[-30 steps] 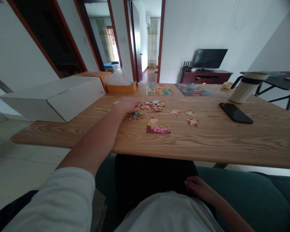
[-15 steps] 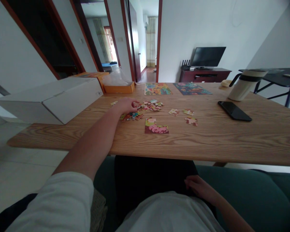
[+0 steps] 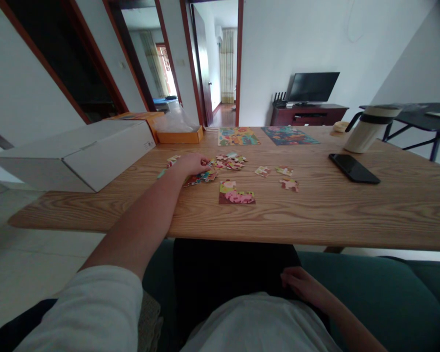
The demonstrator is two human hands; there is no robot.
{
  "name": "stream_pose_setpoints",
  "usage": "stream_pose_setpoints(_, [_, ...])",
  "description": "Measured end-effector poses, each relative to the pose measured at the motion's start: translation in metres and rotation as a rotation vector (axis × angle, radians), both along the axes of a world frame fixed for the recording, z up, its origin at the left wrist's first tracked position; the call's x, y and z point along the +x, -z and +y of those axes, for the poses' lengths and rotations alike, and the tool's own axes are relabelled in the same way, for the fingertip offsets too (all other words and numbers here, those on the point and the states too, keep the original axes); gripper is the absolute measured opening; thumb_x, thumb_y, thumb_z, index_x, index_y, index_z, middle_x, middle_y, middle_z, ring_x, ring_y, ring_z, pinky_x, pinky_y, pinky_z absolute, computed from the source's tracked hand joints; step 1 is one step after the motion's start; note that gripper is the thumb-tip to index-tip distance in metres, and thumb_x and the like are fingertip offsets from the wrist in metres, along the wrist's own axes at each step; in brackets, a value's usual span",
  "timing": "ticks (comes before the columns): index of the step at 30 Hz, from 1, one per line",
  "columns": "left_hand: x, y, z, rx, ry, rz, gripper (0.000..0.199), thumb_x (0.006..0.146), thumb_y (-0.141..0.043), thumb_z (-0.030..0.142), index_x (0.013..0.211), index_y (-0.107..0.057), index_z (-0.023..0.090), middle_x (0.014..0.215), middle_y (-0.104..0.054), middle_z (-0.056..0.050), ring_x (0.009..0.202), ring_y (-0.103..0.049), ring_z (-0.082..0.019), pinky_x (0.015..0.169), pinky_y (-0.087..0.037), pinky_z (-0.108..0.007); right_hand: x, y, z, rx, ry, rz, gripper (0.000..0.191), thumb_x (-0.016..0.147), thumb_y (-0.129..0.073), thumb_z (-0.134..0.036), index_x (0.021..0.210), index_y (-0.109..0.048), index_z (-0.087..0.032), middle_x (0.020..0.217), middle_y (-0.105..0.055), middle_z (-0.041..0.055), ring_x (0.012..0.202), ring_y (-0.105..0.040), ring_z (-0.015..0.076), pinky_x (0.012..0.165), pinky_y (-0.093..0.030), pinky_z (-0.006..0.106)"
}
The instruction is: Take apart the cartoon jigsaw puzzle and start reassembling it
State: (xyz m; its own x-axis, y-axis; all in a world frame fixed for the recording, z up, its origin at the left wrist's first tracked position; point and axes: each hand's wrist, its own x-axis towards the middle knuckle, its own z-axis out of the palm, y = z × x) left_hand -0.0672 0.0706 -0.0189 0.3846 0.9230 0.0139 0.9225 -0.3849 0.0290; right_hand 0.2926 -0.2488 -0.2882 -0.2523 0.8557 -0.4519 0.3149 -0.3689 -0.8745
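Pale wooden tabletop (image 3: 315, 215) offers nothing to hold the loose jigsaw pieces (image 3: 201, 177) in place, so a careless sweep of the left hand (image 3: 190, 165) could scatter them, and a nudge could push the stray pieces (image 3: 173, 159) toward the white cardboard box (image 3: 106, 156) or off the near edge. That hand lies on the table with its fingers loosely curled and close together, touching the pile just left of the joined puzzle section (image 3: 237, 194), though whether they grip a piece cannot be told. The right hand (image 3: 302, 286) rests empty on the dark trousers (image 3: 234, 269), fingers relaxed.
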Motion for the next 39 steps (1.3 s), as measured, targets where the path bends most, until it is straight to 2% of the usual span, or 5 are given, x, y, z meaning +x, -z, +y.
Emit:
stream_pose_setpoints(11, [0.006,-0.005,-0.011,0.032,-0.025,-0.030,0.052,0.073,-0.068,0.035,0.124,-0.071,0.025,0.099,-0.076,-0.004,0.086,-0.068,-0.023,0.074,-0.049,-0.029,-0.001,0.000,0.001,-0.019,0.010,0.024,0.060,0.082,-0.055,-0.076,0.077,-0.062,-0.016,0.048,-0.026,-0.0090,0.047,-0.020,0.0089,0.047,-0.011,0.027])
stream_pose_setpoints(16, [-0.013,-0.017,-0.009,0.041,-0.067,-0.119,0.065,0.076,-0.069,0.038,0.138,-0.061,0.022,0.118,-0.073,-0.006,0.095,-0.069,-0.021,0.078,-0.050,-0.025,0.000,0.002,0.001,-0.015,0.005,0.030,0.060,0.082,-0.055,-0.075,0.076,-0.062,-0.016,0.048,-0.026,-0.0093,0.047,-0.020,0.0087,0.047,-0.011,0.028])
stream_pose_setpoints(21, [-0.025,-0.024,-0.012,-0.100,-0.045,-0.066,0.062,0.078,-0.069,0.037,0.138,-0.062,0.020,0.121,-0.072,-0.006,0.101,-0.068,-0.020,0.084,-0.048,-0.022,-0.001,-0.001,0.000,-0.008,0.034,0.039,0.059,0.081,-0.057,-0.075,0.076,-0.062,-0.016,0.050,-0.027,-0.0091,0.048,-0.021,0.0085,0.047,-0.012,0.027])
stream_pose_setpoints(31, [-0.012,-0.027,-0.017,-0.155,0.017,0.033,0.058,0.080,-0.069,0.040,0.134,-0.065,0.020,0.116,-0.073,-0.007,0.098,-0.068,-0.023,0.082,-0.047,-0.025,0.002,0.005,0.001,-0.022,0.034,0.062,0.057,0.081,-0.058,-0.074,0.077,-0.062,-0.017,0.048,-0.025,-0.0093,0.047,-0.020,0.0086,0.046,-0.010,0.027])
stream_pose_setpoints(39, [-0.012,-0.023,-0.015,-0.073,-0.032,0.091,0.081,0.070,-0.075,0.033,0.147,-0.052,0.023,0.131,-0.067,-0.011,0.111,-0.064,-0.030,0.092,-0.048,-0.032,0.001,0.006,0.001,-0.032,0.035,0.077,0.057,0.081,-0.058,-0.074,0.077,-0.061,-0.017,0.047,-0.026,-0.0098,0.045,-0.019,0.0083,0.045,-0.009,0.026])
